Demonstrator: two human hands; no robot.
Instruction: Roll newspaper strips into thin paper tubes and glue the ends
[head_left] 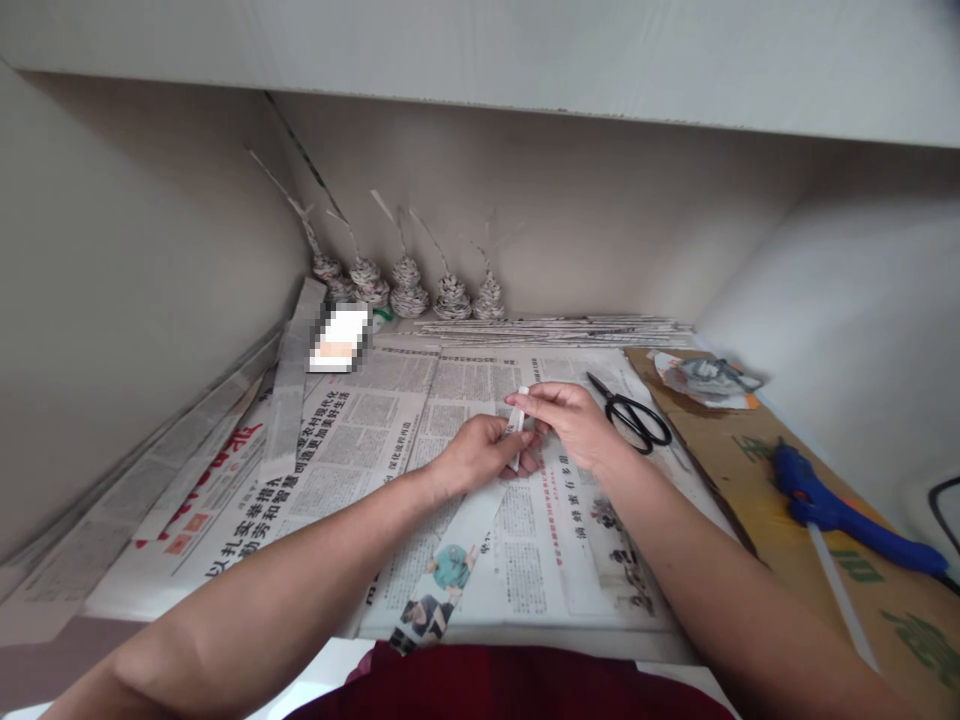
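Over the middle of the newspaper-covered table, both my hands grip one newspaper strip, its upper end rolled into a thin white tube. My left hand pinches the strip and the lower part of the roll between thumb and fingers. At the roll's upper tip, the thumb and fingers of my right hand are closed. The strip's loose tail, printed with a teal figure, hangs down toward my body. Just right of my right hand lies a pair of black-handled scissors.
Several woven paper gourds stand along the back wall, beside a bundle of thin paper rods. Flat newspaper strips lie at left, near a pixelated patch. At right, a blue glue gun rests on cardboard. A shelf overhangs the table.
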